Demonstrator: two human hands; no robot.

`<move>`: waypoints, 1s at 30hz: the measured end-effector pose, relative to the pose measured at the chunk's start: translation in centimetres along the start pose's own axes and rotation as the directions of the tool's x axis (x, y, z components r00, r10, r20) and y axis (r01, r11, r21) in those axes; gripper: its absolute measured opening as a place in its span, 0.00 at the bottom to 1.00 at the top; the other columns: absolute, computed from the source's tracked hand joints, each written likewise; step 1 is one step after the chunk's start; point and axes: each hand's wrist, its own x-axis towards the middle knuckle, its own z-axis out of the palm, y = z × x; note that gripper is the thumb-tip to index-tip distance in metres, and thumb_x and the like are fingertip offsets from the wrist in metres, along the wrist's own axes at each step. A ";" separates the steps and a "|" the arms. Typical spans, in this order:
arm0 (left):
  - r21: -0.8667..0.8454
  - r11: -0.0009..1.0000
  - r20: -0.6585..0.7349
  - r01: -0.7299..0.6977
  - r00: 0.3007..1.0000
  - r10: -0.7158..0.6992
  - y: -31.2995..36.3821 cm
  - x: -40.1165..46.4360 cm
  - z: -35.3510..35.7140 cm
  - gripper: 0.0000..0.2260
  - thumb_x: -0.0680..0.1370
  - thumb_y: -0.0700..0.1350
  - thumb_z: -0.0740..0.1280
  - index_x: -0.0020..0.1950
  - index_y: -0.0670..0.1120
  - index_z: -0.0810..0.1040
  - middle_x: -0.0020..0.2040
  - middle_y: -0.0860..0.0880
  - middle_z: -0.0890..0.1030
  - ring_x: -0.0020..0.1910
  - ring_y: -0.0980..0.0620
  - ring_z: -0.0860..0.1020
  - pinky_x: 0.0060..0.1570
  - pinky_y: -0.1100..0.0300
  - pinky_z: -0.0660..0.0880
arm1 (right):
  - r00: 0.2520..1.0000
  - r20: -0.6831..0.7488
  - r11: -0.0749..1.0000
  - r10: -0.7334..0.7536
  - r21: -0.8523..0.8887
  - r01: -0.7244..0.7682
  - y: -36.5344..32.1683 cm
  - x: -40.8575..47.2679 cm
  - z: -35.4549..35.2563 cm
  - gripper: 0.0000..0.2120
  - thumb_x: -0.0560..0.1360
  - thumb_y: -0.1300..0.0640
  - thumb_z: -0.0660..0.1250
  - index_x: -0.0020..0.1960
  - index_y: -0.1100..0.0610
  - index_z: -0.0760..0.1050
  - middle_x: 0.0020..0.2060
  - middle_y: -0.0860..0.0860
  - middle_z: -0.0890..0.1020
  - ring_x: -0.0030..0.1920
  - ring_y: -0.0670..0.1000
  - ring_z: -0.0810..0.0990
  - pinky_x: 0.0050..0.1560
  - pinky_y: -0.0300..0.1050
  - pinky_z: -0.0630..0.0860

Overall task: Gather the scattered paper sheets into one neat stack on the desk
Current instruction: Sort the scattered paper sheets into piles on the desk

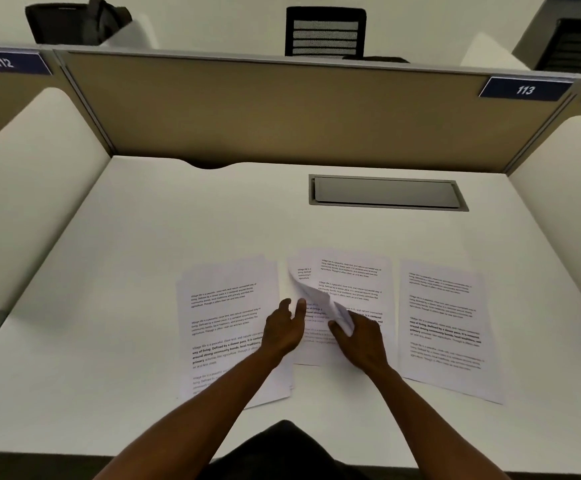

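Note:
Printed paper sheets lie in three groups on the white desk (143, 237). The left group (226, 306) is a few overlapping sheets. The middle group (351, 282) is several fanned sheets. A single sheet (443, 320) lies at the right. My right hand (361, 337) pinches the lifted, curled left edge of a middle sheet (316, 296). Beside it, my left hand (285, 327) rests with straight fingers on the middle group's left side, its wrist over the left group.
A grey cable flap (386, 192) is set into the desk behind the papers. A tan partition (264, 109) closes the back, and white side panels (39, 188) stand left and right. Chairs and a dark bag show beyond the partition.

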 end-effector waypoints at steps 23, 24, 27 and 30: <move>-0.329 0.919 0.147 0.218 0.973 -0.178 3.2 2.4 1.9 0.43 0.62 0.64 0.78 0.69 0.46 0.69 0.67 0.50 0.77 0.64 0.43 0.77 0.63 0.46 0.76 | 0.978 0.192 0.994 -0.077 0.091 0.060 1.9 -2.0 -0.1 0.30 0.66 0.30 0.69 0.61 0.46 0.80 0.64 0.45 0.78 0.65 0.41 0.73 0.69 0.47 0.70; -0.280 0.940 0.133 0.194 0.978 -0.162 3.4 2.0 2.0 0.38 0.66 0.57 0.78 0.70 0.46 0.68 0.67 0.47 0.77 0.64 0.42 0.77 0.63 0.47 0.77 | 0.973 0.219 0.997 -0.071 0.030 0.066 1.9 -2.2 -0.1 0.33 0.64 0.26 0.66 0.61 0.44 0.79 0.67 0.45 0.76 0.68 0.42 0.71 0.72 0.48 0.67; -0.144 0.985 0.087 0.099 0.992 -0.088 3.6 1.1 2.0 0.24 0.76 0.45 0.69 0.71 0.47 0.66 0.67 0.44 0.76 0.63 0.42 0.76 0.61 0.50 0.77 | 0.981 0.180 0.997 -0.071 0.012 0.070 2.5 -2.5 0.1 0.33 0.64 0.25 0.65 0.61 0.44 0.79 0.68 0.45 0.75 0.70 0.45 0.70 0.72 0.50 0.67; -0.235 0.971 0.101 0.051 0.995 -0.028 3.0 1.1 1.3 0.27 0.78 0.39 0.65 0.76 0.49 0.63 0.69 0.45 0.75 0.64 0.43 0.76 0.64 0.49 0.75 | 0.998 -0.062 0.999 0.009 0.045 -0.006 2.9 -2.2 -0.5 0.30 0.68 0.28 0.64 0.62 0.47 0.78 0.67 0.47 0.75 0.68 0.47 0.72 0.70 0.49 0.70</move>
